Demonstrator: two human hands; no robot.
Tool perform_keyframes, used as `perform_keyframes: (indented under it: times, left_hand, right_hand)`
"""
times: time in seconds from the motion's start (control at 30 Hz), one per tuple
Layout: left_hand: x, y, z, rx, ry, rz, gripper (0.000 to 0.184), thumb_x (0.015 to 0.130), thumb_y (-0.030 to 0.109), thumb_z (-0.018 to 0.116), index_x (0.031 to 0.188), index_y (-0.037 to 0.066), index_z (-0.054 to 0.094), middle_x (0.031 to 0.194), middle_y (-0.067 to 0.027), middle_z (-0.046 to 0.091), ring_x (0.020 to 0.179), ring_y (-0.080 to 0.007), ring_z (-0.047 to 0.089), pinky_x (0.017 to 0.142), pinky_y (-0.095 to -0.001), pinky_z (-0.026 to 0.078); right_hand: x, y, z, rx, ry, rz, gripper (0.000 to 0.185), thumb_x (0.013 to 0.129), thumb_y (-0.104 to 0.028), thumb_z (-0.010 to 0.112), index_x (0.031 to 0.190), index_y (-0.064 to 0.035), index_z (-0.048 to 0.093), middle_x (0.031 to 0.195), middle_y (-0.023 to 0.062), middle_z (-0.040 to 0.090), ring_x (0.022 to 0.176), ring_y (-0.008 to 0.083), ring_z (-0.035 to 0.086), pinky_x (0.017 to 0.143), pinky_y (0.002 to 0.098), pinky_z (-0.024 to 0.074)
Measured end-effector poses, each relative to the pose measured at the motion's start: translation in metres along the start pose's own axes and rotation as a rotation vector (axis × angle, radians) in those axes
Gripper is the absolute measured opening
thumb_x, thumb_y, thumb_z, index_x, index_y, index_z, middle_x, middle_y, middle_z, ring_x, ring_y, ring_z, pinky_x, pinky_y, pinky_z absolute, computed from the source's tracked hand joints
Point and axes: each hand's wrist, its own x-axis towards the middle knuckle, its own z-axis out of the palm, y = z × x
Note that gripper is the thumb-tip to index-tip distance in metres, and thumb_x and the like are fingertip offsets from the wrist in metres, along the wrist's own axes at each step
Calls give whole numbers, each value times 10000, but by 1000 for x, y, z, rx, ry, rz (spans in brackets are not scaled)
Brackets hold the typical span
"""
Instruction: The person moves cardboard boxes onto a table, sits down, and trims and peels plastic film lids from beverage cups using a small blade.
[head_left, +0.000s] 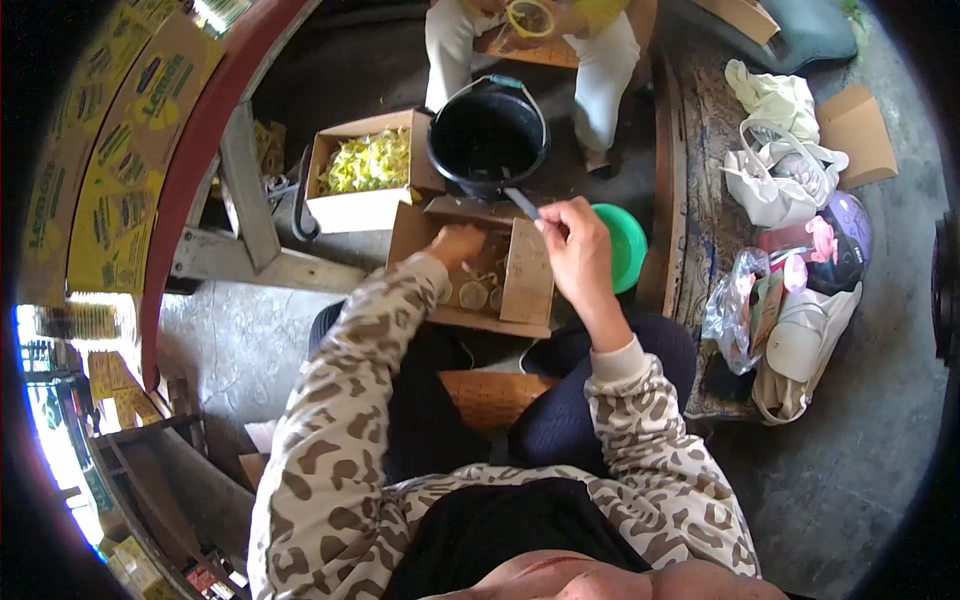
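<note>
Seated with knees apart, I am pinching the near end of a grey knife-like tool (524,205) in my right hand (578,245), thumb and fingers clamping together on it, while its far end is pointing ahead and leftward to a black bucket (440,165). To the left of that grip, my left hand (458,245) is hovering over a cardboard box (530,265), its fingers curling downward; I cannot tell whether they are gripping anything. Below my left hand, round pale pieces (474,294) are lying in the box, their details too small to make out. Just to the right of my right hand, a green basin (625,250) is sitting. Ahead and to the left of my left hand, a 2nd box (355,214) is holding yellow-green strips (365,162). Beyond the bucket, 1 co-worker (605,60) in pale trousers is sitting, holding a yellow-rimmed round thing (530,18). Well to the right of my grip, white bags (775,190) and a purple helmet (852,225) are resting together; far to the left, cartons (150,120) marked "Lemon" are standing.
</note>
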Motion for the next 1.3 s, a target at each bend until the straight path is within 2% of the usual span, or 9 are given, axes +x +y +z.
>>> perform_keyframes:
  times: [0.07, 0.27, 0.37, 0.67, 0.8, 0.87, 0.97, 1.17, 1.3]
  left_hand:
    - [32, -10, 81, -109, 22, 27, 168, 742, 185, 693, 857, 67, 729, 922, -169, 707, 878, -321, 702, 716, -440, 574]
    - [1, 15, 154, -59, 18, -125, 259, 859, 203, 588, 1053, 80, 708, 1069, -149, 690, 997, -311, 671, 792, -438, 559]
    - [0, 23, 144, -61, -157, -155, 266, 834, 202, 641, 1057, 71, 704, 1097, -146, 680, 1036, -307, 657, 801, -441, 557]
    - [7, 14, 168, -295, -139, -181, 312, 829, 185, 674, 1088, 12, 666, 1196, -200, 623, 1074, -348, 629, 811, -455, 553]
    - [-4, 4, 73, -362, -386, -242, 223, 780, 146, 689, 956, 11, 709, 1061, -211, 668, 934, -351, 678, 756, -460, 569]
    - [-10, -25, 63, -455, -311, -133, 215, 757, 149, 686, 929, 24, 717, 1016, -210, 679, 871, -331, 692, 732, -448, 576]
    - [0, -37, 16, -589, -440, -335, 276, 714, 197, 679, 953, 69, 730, 978, -171, 705, 774, -255, 717, 713, -393, 588]
    - [-99, -32, -120, -568, 27, -46, 476, 763, 176, 681, 1225, 70, 644, 993, -165, 708, 772, -178, 701, 724, -300, 561]
    - [-152, -29, -145, -1033, 172, -9, 499, 812, 124, 648, 1305, 83, 590, 1054, -92, 674, 808, -138, 641, 743, -299, 544]
  right_hand:
    - [2, 3, -1, -23, 3, -43, 118, 778, -11, 714, 862, -26, 633, 793, 107, 585, 695, 262, 601, 615, 357, 469]
    - [4, 9, 1, 5, -34, -16, 114, 778, 24, 706, 860, -13, 637, 770, 96, 574, 644, 216, 594, 584, 322, 460]
    - [5, 12, 3, 7, -57, 9, 106, 785, 29, 701, 862, -11, 639, 772, 96, 578, 634, 209, 599, 583, 318, 464]
    - [3, 19, 5, -40, -98, 28, 103, 791, 15, 708, 870, -7, 645, 778, 92, 585, 644, 198, 609, 593, 311, 474]
    - [4, 17, 2, -7, -88, 40, 98, 793, 8, 708, 867, -7, 646, 777, 91, 583, 641, 197, 603, 596, 311, 473]
    - [5, 13, -2, 19, -89, 68, 81, 805, -19, 694, 853, -26, 629, 805, 104, 590, 698, 263, 621, 621, 370, 479]
    - [3, 9, -7, 27, -78, 51, 80, 805, -19, 697, 852, -25, 632, 806, 105, 597, 693, 260, 623, 625, 363, 483]
    - [4, 0, -17, 89, 9, 5, 77, 804, -6, 691, 855, -21, 635, 805, 107, 598, 675, 253, 623, 607, 354, 482]
    - [9, -7, -21, 113, 131, -18, 78, 806, 14, 686, 866, -17, 647, 796, 101, 596, 648, 224, 609, 590, 328, 471]
